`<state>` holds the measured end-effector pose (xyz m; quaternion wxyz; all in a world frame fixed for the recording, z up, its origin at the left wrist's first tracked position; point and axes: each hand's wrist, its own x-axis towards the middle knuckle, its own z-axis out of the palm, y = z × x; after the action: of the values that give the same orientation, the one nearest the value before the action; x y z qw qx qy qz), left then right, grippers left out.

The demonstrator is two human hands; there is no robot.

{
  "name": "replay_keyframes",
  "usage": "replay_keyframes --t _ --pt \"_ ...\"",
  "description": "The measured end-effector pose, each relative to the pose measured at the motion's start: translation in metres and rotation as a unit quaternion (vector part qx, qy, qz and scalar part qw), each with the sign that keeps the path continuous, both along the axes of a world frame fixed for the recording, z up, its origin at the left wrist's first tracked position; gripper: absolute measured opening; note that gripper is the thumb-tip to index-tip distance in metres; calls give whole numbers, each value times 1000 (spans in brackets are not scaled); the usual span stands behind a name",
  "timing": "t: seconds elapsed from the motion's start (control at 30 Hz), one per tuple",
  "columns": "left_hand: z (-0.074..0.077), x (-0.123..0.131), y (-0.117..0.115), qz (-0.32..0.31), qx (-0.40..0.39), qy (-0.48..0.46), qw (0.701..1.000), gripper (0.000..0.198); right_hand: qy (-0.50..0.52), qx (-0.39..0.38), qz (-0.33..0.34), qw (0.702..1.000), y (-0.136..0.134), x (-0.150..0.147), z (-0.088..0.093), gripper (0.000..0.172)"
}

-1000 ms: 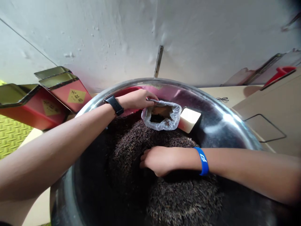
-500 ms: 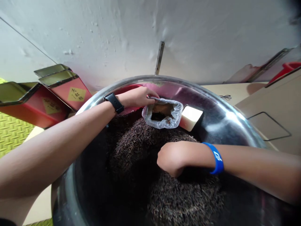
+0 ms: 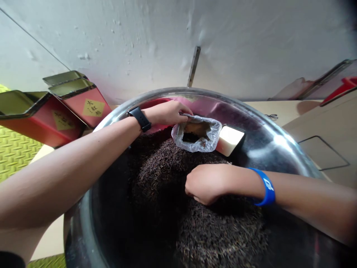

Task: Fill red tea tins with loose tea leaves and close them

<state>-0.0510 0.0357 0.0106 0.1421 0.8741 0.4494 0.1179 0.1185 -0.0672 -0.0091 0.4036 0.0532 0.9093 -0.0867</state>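
My left hand (image 3: 173,112) pinches the back left rim of a clear plastic bag (image 3: 213,139), which stands open with a squarish mouth and some dark leaves inside. Dark, twisted dry tea leaves (image 3: 158,163) lie heaped in a big round metal basin (image 3: 92,223). My right hand (image 3: 208,184) is curled low over the leaves in the basin's middle; its fingertips and anything in them are hidden. Against the bag's right side sits a small box (image 3: 230,139) with a bright pale top.
Red tins with yellow labels (image 3: 93,107) stand open beyond the basin's left rim. A grey wall (image 3: 125,44) rises behind. To the right are a cardboard-coloured panel (image 3: 329,137) with a wire handle and a red object (image 3: 341,89). Yellow textured matting (image 3: 16,149) shows at left.
The whole view has shifted slightly. My right hand has turned a little, showing more of its curled fingers. My left hand keeps its hold on the bag's rim.
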Motion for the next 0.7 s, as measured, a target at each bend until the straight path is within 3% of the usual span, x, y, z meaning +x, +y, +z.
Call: replay_keyframes --t 0.43,0.57,0.7 --pt "0 1 -1 4 6 -6 1000 39 230 14 -84 970 33 13 10 27" --pt "-2 0 1 -4 13 -7 1000 39 294 -15 -118 948 39 14 -3 31" --pt "-2 0 2 -5 17 -4 1000 40 322 -70 -136 934 38 7 -25 51"
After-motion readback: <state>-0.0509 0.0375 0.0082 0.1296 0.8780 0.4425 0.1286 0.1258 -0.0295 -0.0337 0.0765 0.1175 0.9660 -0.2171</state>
